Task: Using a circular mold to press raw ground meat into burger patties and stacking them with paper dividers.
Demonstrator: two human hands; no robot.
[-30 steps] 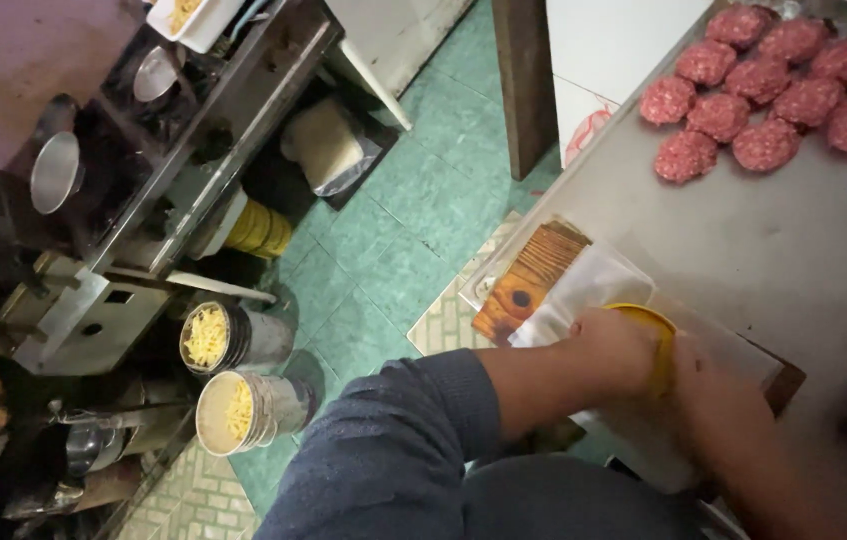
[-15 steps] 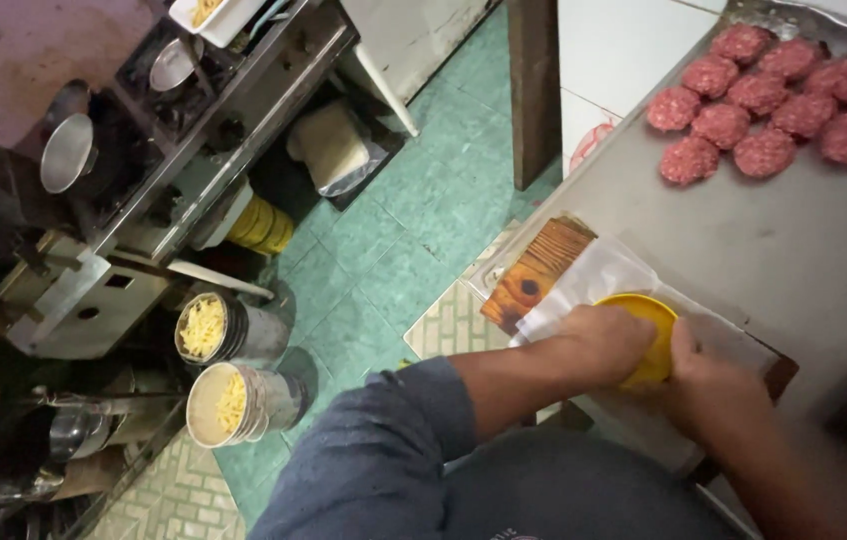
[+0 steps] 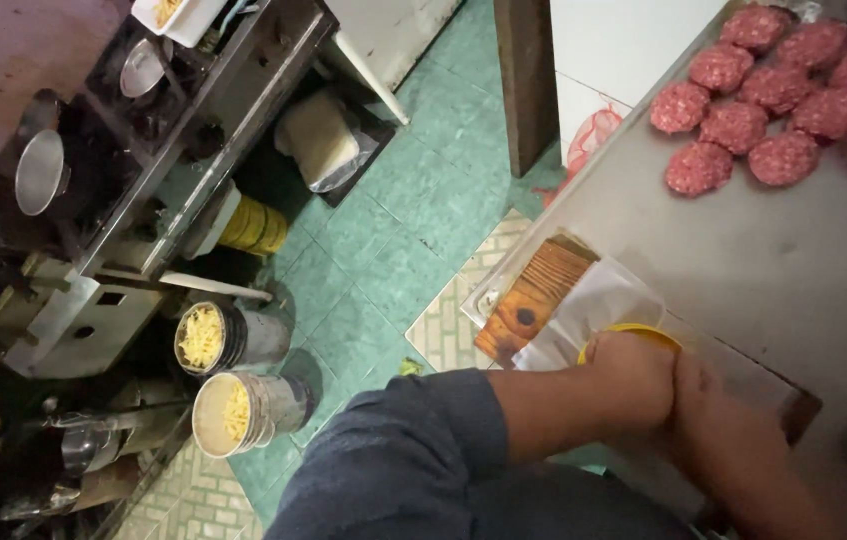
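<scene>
Your left hand (image 3: 633,378) and right hand (image 3: 718,415) sit stacked, fingers curled shut over the yellow bowl (image 3: 633,333), bearing it down onto the clear plastic sheet (image 3: 593,305) on the wooden board (image 3: 533,295) at the bench (image 3: 803,250) edge, meat patties (image 3: 783,100) set well apart.

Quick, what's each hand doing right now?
Left hand: closed, pressing on the yellow round press.
Right hand: against the left hand over the press; grip cannot be told.

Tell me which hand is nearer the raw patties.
Right. The right hand lies on the patties' side of the yellow disc; the left hand presses the disc's far side.
</scene>
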